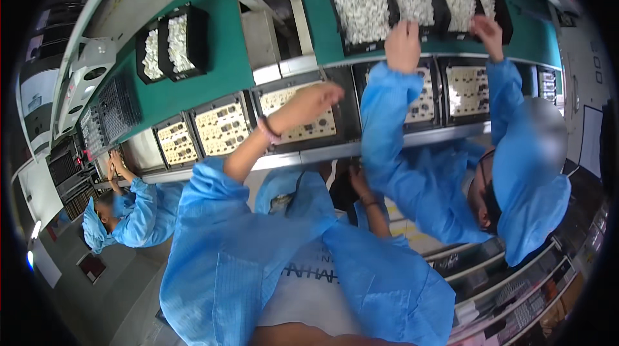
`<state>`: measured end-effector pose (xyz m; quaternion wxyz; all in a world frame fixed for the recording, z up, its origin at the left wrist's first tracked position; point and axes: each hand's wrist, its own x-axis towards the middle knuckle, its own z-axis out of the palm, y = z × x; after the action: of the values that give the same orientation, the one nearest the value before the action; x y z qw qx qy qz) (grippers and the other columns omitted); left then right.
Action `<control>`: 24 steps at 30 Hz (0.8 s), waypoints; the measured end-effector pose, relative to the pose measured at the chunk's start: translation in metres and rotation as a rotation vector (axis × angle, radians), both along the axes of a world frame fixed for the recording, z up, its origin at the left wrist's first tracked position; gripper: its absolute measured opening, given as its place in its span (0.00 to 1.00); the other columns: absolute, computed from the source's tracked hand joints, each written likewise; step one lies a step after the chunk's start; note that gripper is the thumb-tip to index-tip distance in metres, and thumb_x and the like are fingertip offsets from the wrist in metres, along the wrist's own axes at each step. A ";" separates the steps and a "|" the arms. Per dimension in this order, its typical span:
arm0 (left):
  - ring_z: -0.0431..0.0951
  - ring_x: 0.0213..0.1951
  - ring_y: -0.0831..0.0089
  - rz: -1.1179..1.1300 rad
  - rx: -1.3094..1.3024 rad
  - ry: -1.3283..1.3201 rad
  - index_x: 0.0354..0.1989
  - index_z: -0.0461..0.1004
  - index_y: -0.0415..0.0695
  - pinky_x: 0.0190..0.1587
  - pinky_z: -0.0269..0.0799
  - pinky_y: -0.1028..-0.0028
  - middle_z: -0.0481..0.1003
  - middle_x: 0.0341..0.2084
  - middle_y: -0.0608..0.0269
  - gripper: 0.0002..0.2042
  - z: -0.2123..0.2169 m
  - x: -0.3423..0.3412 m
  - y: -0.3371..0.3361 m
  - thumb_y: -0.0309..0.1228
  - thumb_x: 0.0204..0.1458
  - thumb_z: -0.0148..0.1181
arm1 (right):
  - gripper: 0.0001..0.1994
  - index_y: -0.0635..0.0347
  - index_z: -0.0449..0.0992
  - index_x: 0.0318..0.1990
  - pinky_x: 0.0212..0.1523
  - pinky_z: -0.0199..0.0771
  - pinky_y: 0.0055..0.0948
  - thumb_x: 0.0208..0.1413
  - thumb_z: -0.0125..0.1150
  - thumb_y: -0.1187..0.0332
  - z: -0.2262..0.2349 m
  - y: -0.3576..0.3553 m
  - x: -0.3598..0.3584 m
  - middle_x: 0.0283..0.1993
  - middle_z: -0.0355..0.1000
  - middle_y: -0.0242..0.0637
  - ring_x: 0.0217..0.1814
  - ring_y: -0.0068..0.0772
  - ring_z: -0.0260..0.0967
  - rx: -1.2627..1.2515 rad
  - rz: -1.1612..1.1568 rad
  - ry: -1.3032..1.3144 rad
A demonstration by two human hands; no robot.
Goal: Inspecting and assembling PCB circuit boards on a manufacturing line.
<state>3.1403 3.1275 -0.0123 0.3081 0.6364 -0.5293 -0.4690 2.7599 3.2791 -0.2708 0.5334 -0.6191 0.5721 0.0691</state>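
My left hand (311, 108), with a bracelet at the wrist, reaches over a cream-coloured circuit board panel (284, 99) in a black carrier on the line. Its fingers are closed together and point to the right; whether something small is between them I cannot make out. Low beside my body, just below the line's metal front rail (284, 159), is my right hand (358, 183). A dark object (342, 192) lies close to it, and its fingers are partly lost in shadow. Further left on the line sit more panels, one of them a panel with dark parts (222, 128).
Black bins of small white parts (358, 5) stand on the green bench at the back right, and smaller bins (178, 43) at the left. At my right a blue-clad co-worker's hands (403, 48) reach toward the bins. Another co-worker (145, 217) works at the far left.
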 end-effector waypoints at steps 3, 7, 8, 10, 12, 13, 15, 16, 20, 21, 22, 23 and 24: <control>0.76 0.50 0.55 0.183 -0.452 -0.354 0.54 0.72 0.41 0.50 0.74 0.63 0.74 0.49 0.52 0.15 0.005 0.048 -0.088 0.21 0.58 0.57 | 0.25 0.64 0.60 0.65 0.65 0.63 0.40 0.66 0.54 0.59 0.052 -0.024 0.023 0.62 0.63 0.56 0.62 0.53 0.64 0.150 0.176 -0.263; 0.69 0.58 0.47 0.151 -0.555 -0.688 0.63 0.62 0.41 0.59 0.68 0.57 0.67 0.60 0.49 0.29 -0.016 0.071 -0.204 0.26 0.53 0.64 | 0.16 0.63 0.71 0.55 0.57 0.69 0.44 0.62 0.58 0.69 0.110 -0.046 0.061 0.51 0.73 0.53 0.55 0.54 0.71 0.257 0.597 -0.453; 0.68 0.59 0.47 0.121 -0.464 -0.773 0.65 0.61 0.40 0.58 0.68 0.55 0.65 0.61 0.47 0.33 -0.023 0.073 -0.220 0.32 0.51 0.68 | 0.15 0.63 0.71 0.55 0.57 0.69 0.43 0.63 0.57 0.68 0.108 -0.035 0.064 0.49 0.74 0.53 0.53 0.54 0.72 0.176 0.560 -0.578; 0.68 0.58 0.49 0.050 -0.425 -0.871 0.64 0.62 0.40 0.56 0.71 0.58 0.65 0.60 0.47 0.33 -0.036 0.076 -0.238 0.37 0.51 0.68 | 0.15 0.64 0.72 0.55 0.56 0.70 0.41 0.64 0.56 0.67 0.106 -0.052 0.073 0.47 0.75 0.54 0.52 0.53 0.72 0.084 0.532 -0.705; 0.68 0.57 0.49 0.050 -0.479 -0.919 0.63 0.63 0.40 0.55 0.71 0.59 0.66 0.59 0.47 0.32 -0.042 0.072 -0.250 0.37 0.52 0.67 | 0.14 0.64 0.73 0.53 0.52 0.71 0.43 0.64 0.54 0.67 0.124 -0.084 0.088 0.44 0.75 0.52 0.48 0.53 0.73 0.003 0.466 -0.568; 0.69 0.56 0.50 0.043 -0.471 -0.888 0.62 0.64 0.39 0.55 0.72 0.59 0.66 0.56 0.47 0.30 -0.042 0.073 -0.253 0.37 0.52 0.67 | 0.14 0.63 0.73 0.52 0.50 0.72 0.44 0.64 0.53 0.67 0.145 -0.102 0.101 0.42 0.75 0.51 0.47 0.53 0.73 -0.031 0.433 -0.500; 0.69 0.54 0.50 0.049 -0.455 -0.865 0.60 0.65 0.39 0.54 0.72 0.60 0.67 0.53 0.47 0.29 -0.048 0.083 -0.254 0.37 0.52 0.66 | 0.13 0.64 0.74 0.51 0.46 0.73 0.44 0.64 0.53 0.67 0.205 -0.138 0.124 0.41 0.74 0.51 0.43 0.52 0.73 -0.092 0.356 -0.436; 0.70 0.54 0.51 0.085 -0.482 -0.842 0.58 0.66 0.39 0.55 0.72 0.60 0.67 0.51 0.48 0.27 -0.053 0.087 -0.256 0.37 0.52 0.66 | 0.13 0.65 0.74 0.52 0.46 0.73 0.41 0.65 0.53 0.67 0.223 -0.160 0.133 0.42 0.74 0.51 0.43 0.51 0.73 0.090 0.292 -0.390; 0.74 0.48 0.56 0.166 -0.490 -0.868 0.53 0.67 0.39 0.47 0.77 0.65 0.68 0.45 0.51 0.22 -0.059 0.093 -0.263 0.38 0.56 0.63 | 0.13 0.62 0.73 0.55 0.44 0.75 0.36 0.69 0.52 0.67 0.218 -0.185 0.133 0.43 0.76 0.49 0.43 0.42 0.75 0.012 0.143 -0.487; 0.76 0.45 0.57 0.177 -0.458 -0.886 0.53 0.67 0.39 0.43 0.79 0.66 0.69 0.44 0.52 0.21 -0.058 0.092 -0.266 0.38 0.58 0.62 | 0.13 0.62 0.73 0.56 0.44 0.75 0.35 0.69 0.51 0.67 0.222 -0.195 0.134 0.43 0.76 0.48 0.44 0.40 0.76 0.063 0.117 -0.462; 0.76 0.45 0.57 0.174 -0.461 -0.878 0.53 0.67 0.39 0.43 0.79 0.66 0.69 0.44 0.52 0.21 -0.058 0.092 -0.269 0.38 0.58 0.62 | 0.14 0.62 0.72 0.57 0.46 0.75 0.32 0.70 0.51 0.67 0.223 -0.202 0.132 0.42 0.76 0.46 0.44 0.36 0.75 0.134 0.101 -0.407; 0.77 0.43 0.58 0.159 -0.458 -0.880 0.54 0.67 0.40 0.40 0.80 0.67 0.69 0.43 0.53 0.20 -0.057 0.095 -0.272 0.39 0.60 0.60 | 0.14 0.62 0.72 0.57 0.46 0.75 0.32 0.70 0.51 0.67 0.225 -0.207 0.131 0.42 0.76 0.46 0.44 0.36 0.75 0.132 0.095 -0.400; 0.79 0.42 0.59 0.143 -0.454 -0.882 0.54 0.67 0.40 0.37 0.81 0.67 0.70 0.42 0.54 0.20 -0.057 0.097 -0.274 0.40 0.61 0.59 | 0.15 0.62 0.72 0.58 0.48 0.74 0.29 0.71 0.50 0.66 0.226 -0.212 0.130 0.44 0.76 0.42 0.45 0.31 0.74 0.098 0.092 -0.422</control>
<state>3.2371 2.8533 -0.0692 0.2172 0.7256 -0.6529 -0.0057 2.8896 3.0670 -0.0450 0.6669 -0.6188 0.4150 -0.0099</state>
